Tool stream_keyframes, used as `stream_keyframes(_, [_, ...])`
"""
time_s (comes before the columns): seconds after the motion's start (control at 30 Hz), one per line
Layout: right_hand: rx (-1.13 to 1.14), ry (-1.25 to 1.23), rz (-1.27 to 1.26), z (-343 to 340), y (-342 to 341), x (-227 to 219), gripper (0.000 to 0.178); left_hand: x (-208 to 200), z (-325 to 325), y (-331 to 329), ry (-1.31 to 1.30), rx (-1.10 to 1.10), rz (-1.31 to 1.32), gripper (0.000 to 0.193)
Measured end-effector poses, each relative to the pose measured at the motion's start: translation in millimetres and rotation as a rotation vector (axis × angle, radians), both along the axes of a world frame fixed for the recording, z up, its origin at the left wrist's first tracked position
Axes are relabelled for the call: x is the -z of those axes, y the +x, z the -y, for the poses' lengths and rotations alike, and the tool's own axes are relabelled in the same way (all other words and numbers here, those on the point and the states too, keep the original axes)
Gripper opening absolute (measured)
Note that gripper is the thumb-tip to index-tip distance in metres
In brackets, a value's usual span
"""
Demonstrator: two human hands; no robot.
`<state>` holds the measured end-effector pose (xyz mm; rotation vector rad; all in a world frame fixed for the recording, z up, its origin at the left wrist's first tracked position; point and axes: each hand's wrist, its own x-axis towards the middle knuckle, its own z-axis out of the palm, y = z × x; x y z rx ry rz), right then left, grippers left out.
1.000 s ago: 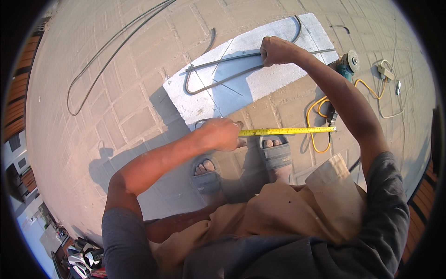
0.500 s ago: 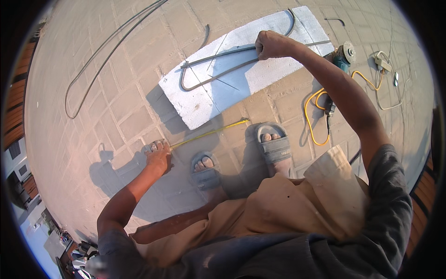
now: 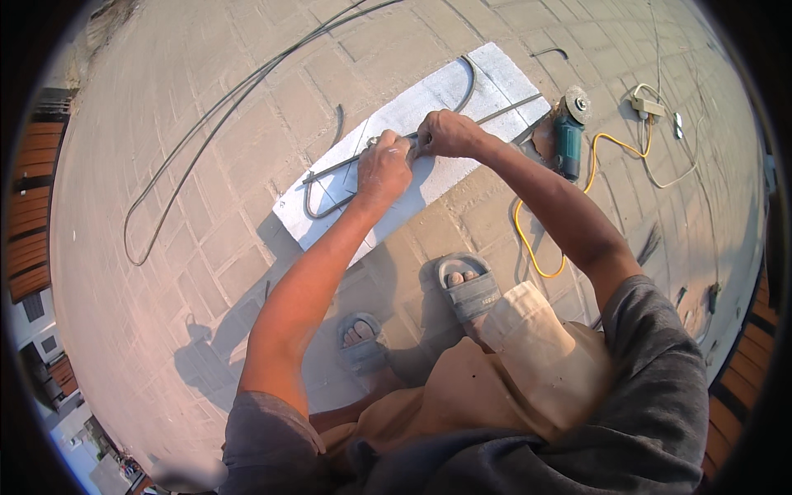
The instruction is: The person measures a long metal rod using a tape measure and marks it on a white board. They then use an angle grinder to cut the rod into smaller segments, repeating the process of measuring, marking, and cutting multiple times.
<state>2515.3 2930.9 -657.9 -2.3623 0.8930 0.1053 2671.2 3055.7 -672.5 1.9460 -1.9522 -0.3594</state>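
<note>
Dark and bent, a metal rod (image 3: 513, 108) is lying across the white slab (image 3: 499, 73); the right hand (image 3: 448, 134) is gripping it, fingers curled tight, while the left hand (image 3: 385, 169), also curled, is hiding whatever its fingertips touch.

Clothing of the worker, seen from above. The shirt (image 3: 495, 462) is dark grey, loosely folded, with short, wide sleeves: left sleeve (image 3: 272, 437), right sleeve (image 3: 648, 338). The lower garment (image 3: 445, 384) is tan, creased cloth bearing a small dark spot; its leg end (image 3: 528, 309) appears paler. Open-toed slide sandals, left (image 3: 361, 355) and right (image 3: 477, 299), are grey-blue with broad straps; pale lettering marks the right strap. A small glint shows on the left hand (image 3: 386, 169).
</note>
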Motion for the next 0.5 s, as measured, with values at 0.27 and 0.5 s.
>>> stream_keyframes(0.27, [0.123,0.068,0.005,-14.3,-0.7,1.4,0.019,8.2,27.2,12.9,-0.023,0.038,0.239,0.015])
stream_keyframes(0.5, [0.125,0.083,0.087,-8.9,-12.1,15.4,0.018,23.5,54.6,59.3,-0.235,-0.331,0.337,0.016])
